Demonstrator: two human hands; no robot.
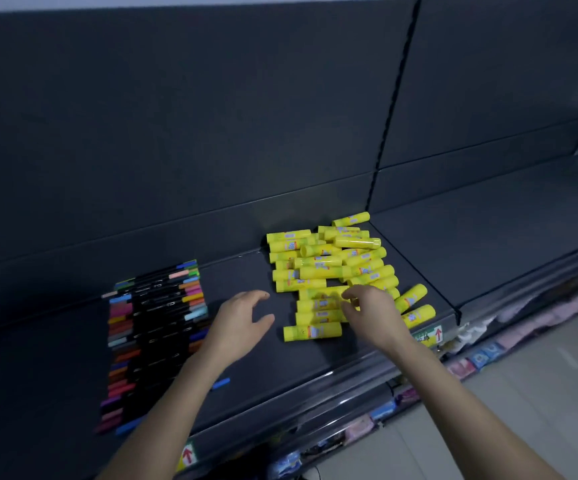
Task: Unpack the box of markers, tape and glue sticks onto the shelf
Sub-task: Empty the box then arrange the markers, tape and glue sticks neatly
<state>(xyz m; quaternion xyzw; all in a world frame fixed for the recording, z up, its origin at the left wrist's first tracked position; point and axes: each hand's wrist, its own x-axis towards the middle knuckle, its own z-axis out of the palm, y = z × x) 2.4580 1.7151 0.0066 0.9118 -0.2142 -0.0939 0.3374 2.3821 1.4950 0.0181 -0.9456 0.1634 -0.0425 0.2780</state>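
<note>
Heaped on the shelf (280, 368) at three o'clock of the markers (156, 327), the glue sticks (322, 271) look light, rigid and roll-prone, best pinched mid-barrel; the left hand (242, 320) hovers spread and empty, the right hand (374, 310) curls over them, grip unclear.

The shelf (280, 358) before me looks like matt, smooth dark-painted metal. The glue sticks (329, 271) are glossy yellow plastic with paper-like labels. The markers (156, 323) have smooth black plastic barrels. The front rail (315, 407) is clear, shiny plastic.
</note>
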